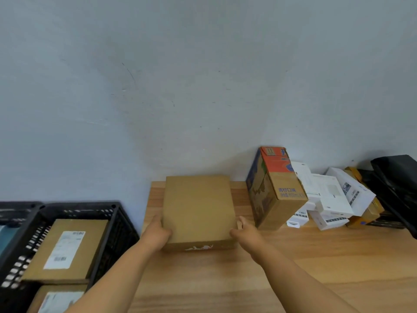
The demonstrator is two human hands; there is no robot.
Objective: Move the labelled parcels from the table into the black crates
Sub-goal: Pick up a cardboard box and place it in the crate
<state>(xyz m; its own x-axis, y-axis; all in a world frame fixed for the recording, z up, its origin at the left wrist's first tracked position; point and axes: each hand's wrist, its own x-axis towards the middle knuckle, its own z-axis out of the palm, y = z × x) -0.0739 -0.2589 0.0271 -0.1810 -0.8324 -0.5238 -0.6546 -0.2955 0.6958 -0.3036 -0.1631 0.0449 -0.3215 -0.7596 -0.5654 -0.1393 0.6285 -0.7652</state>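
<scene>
A plain brown cardboard parcel (pixel 197 208) sits on the wooden table (pixel 293 267), with a white print on its near side and no label showing on top. My left hand (pixel 158 233) grips its left near corner. My right hand (pixel 244 232) grips its right near corner. To the left, below table level, stands a black crate (pixel 117 224). It holds a brown parcel with a white label (pixel 67 249) and a second labelled parcel (pixel 56 299) nearer to me.
A tall printed carton (pixel 274 188) leans at the table's back right. Behind it lies a heap of white boxes (pixel 327 195) and small brown ones. Black trays (pixel 397 181) are stacked at the far right. The grey wall runs behind everything. Another crate (pixel 15 211) sits at far left.
</scene>
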